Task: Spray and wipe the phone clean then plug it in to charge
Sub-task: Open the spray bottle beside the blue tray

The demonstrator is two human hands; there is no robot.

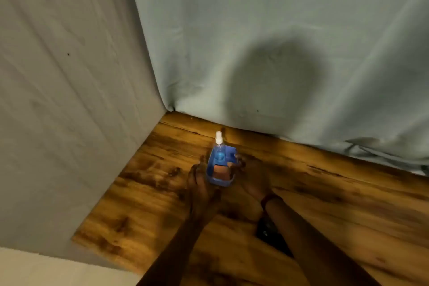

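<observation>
A small blue tray (210,173) stands on the wooden table (325,193) near the back corner. In it stands a blue spray bottle (219,153) with a white nozzle, and an orange cloth (220,172) lies in its near end. My left hand (199,183) grips the tray's left side and my right hand (249,179) grips its right side. A dark phone (269,232) lies flat on the table under my right forearm, partly hidden by it.
A pale wall (69,100) runs along the table's left side. A light blue-grey curtain (278,42) hangs along the back edge, with a round shadow on it. Bare wood extends to the right of the tray.
</observation>
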